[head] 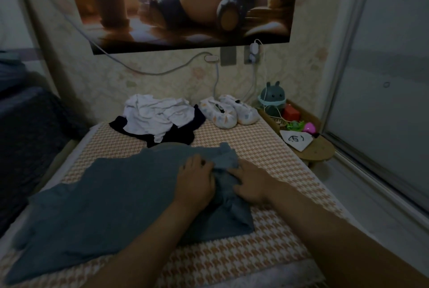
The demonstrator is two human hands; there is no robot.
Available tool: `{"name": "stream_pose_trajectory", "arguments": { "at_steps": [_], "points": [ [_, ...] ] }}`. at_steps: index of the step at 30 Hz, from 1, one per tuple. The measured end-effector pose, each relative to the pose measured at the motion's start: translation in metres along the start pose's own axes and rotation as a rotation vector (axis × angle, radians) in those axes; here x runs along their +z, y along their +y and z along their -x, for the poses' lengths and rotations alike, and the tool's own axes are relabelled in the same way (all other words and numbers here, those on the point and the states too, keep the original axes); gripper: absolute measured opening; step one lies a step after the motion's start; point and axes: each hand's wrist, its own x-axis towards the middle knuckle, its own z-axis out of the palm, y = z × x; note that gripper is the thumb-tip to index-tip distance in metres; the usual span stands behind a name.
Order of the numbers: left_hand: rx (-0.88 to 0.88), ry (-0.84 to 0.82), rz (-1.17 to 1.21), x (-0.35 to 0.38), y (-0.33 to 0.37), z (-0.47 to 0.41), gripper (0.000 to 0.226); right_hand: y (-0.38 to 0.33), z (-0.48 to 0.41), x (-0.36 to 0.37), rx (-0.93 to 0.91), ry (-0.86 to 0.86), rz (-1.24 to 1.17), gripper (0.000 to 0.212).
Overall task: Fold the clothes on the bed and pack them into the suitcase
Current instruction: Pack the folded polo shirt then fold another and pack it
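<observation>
Left hand (196,183) lies palm down on the blue-grey garment (111,213), toward the right side of the bed (267,148). Its fingers are bent down into a bunched ridge of cloth and the tips are hidden, so I cannot tell whether it pinches the cloth or only presses it. Right hand (250,186) sits just beside it, across that ridge. Its fingers are spread and loosely bent with the tips resting on the bunched cloth: a wide grip, nothing clearly closed in it. The two hands are near each other but not touching.

The garment is spread over the near half of the bed, mostly flat on the bed's left side and crumpled between the hands. One folded flap lies past the fingertips toward the far end of the bed.

At the far end of the bed a crumpled white garment (157,116) lies on top of a dark garment (178,134). A pair of pale patterned slippers (228,112) sits at the far right corner of the bed, beside that pile.

Off the bed's right edge stands a wooden stand (320,148) with a small bunny figure (272,96) and small coloured items on it.
</observation>
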Motion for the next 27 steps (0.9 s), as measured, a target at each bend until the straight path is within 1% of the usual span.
{"name": "stream_pose_trajectory", "arguments": {
  "at_steps": [1, 2, 3, 4, 5, 6, 8, 9, 10, 11, 12, 13, 14, 15, 17, 18, 19, 20, 21, 22, 23, 24, 25, 26, 27],
  "points": [
    [0.061, -0.121, -0.002, 0.005, 0.000, -0.006, 0.047, -0.002, 0.001, -0.001, -0.009, 0.009, 0.015, 0.064],
    [0.099, -0.282, -0.024, 0.010, -0.001, -0.010, 0.052, -0.002, 0.001, -0.001, -0.005, -0.018, 0.035, 0.065],
    [0.110, -0.453, -0.046, 0.016, -0.004, -0.013, 0.054, -0.002, 0.000, 0.002, 0.008, -0.074, 0.065, 0.070],
    [0.105, -0.585, -0.058, 0.021, -0.007, -0.017, 0.056, 0.000, -0.001, 0.006, 0.024, -0.139, 0.098, 0.076],
    [0.080, -0.649, -0.075, 0.024, -0.008, -0.022, 0.055, 0.001, -0.001, 0.008, 0.032, -0.180, 0.116, 0.081],
    [0.071, -0.616, -0.087, 0.026, -0.008, -0.028, 0.052, 0.003, -0.002, 0.010, 0.021, -0.165, 0.098, 0.084],
    [0.149, -0.438, -0.168, 0.022, -0.003, -0.046, 0.038, 0.009, -0.008, 0.009, -0.025, -0.015, -0.036, 0.085],
    [0.202, -0.350, -0.159, 0.020, 0.001, -0.057, 0.031, 0.013, -0.012, 0.010, -0.041, 0.073, -0.115, 0.082],
    [0.256, -0.279, -0.107, 0.021, 0.005, -0.068, 0.026, 0.016, -0.016, 0.011, -0.033, 0.144, -0.168, 0.075],
    [0.321, -0.258, -0.056, 0.022, 0.010, -0.080, 0.023, 0.022, -0.022, 0.013, -0.008, 0.210, -0.194, 0.065],
    [0.409, -0.242, -0.026, 0.024, 0.015, -0.090, 0.022, 0.027, -0.026, 0.013, 0.033, 0.266, -0.166, 0.052],
    [0.512, -0.261, -0.042, 0.028, 0.019, -0.097, 0.024, 0.032, -0.030, 0.013, 0.083, 0.307, -0.098, 0.041],
    [0.610, -0.315, -0.066, 0.031, 0.024, -0.102, 0.030, 0.037, -0.031, 0.013, 0.132, 0.300, -0.038, 0.037],
    [0.652, -0.398, -0.110, 0.032, 0.029, -0.104, 0.040, 0.044, -0.033, 0.015, 0.168, 0.248, 0.014, 0.042],
    [0.641, -0.553, -0.272, 0.035, 0.032, -0.109, 0.057, 0.051, -0.030, 0.015, 0.194, 0.099, 0.064, 0.062],
    [0.643, -0.583, -0.304, 0.038, 0.030, -0.111, 0.059, 0.051, -0.027, 0.014, 0.192, 0.077, 0.067, 0.067],
    [0.642, -0.592, -0.291, 0.040, 0.027, -0.113, 0.058, 0.049, -0.025, 0.013, 0.184, 0.097, 0.064, 0.066],
    [0.629, -0.600, -0.279, 0.046, 0.019, -0.117, 0.054, 0.045, -0.024, 0.010, 0.173, 0.141, 0.057, 0.060],
    [0.623, -0.590, -0.254, 0.048, 0.010, -0.117, 0.048, 0.039, -0.024, 0.007, 0.149, 0.200, 0.068, 0.052],
    [0.632, -0.547, -0.206, 0.045, 0.004, -0.118, 0.040, 0.033, -0.024, 0.004, 0.114, 0.247, 0.080, 0.046],
    [0.635, -0.473, -0.144, 0.044, -0.003, -0.118, 0.032, 0.025, -0.024, 0.003, 0.079, 0.256, 0.046, 0.043],
    [0.616, -0.371, -0.066, 0.041, -0.011, -0.118, 0.024, 0.016, -0.023, 0.002, 0.061, 0.216, -0.056, 0.041],
    [0.565, -0.305, 0.001, 0.033, -0.017, -0.116, 0.021, 0.007, -0.023, 0.001, 0.051, 0.152, -0.195, 0.041],
    [0.542, -0.220, 0.038, 0.025, -0.025, -0.114, 0.022, -0.003, -0.023, 0.000, 0.050, 0.081, -0.316, 0.040],
    [0.562, -0.131, 0.067, 0.017, -0.034, -0.111, 0.024, -0.013, -0.023, -0.002, 0.040, 0.043, -0.391, 0.041]
  ]
}}
